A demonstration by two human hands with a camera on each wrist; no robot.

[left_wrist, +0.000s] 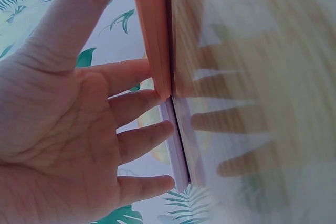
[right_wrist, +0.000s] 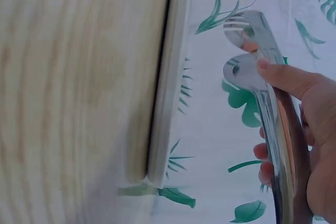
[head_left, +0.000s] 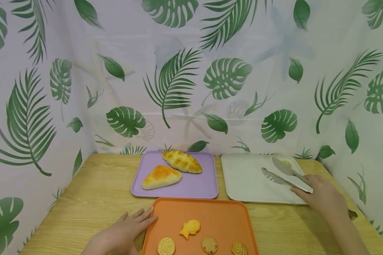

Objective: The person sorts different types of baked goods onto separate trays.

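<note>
My right hand [head_left: 327, 194] grips a pair of metal serving tongs [right_wrist: 286, 156] above the right part of the white tray [head_left: 245, 180]. The two tong ends stand apart with nothing between them. Close to the upper tong end, a small yellow cookie [head_left: 286, 163] lies in the tray's far right corner, partly covered. Fingers spread and nearly straight, my left hand [head_left: 122, 230] touches the left edge of the orange tray [head_left: 225, 212]. On that tray are a fish-shaped cookie [head_left: 190, 228], a dotted round cookie [head_left: 166, 246], a brown-spotted cookie [head_left: 209, 245] and a swirled cookie [head_left: 239, 249].
A purple tray [head_left: 207, 187] stands behind the orange one, left of the white tray. It bears a triangular bread [head_left: 162, 177] and a braided bread [head_left: 182, 161]. The wooden table [head_left: 79, 202] ends at a leaf-patterned backdrop [head_left: 185, 134] behind and at both sides.
</note>
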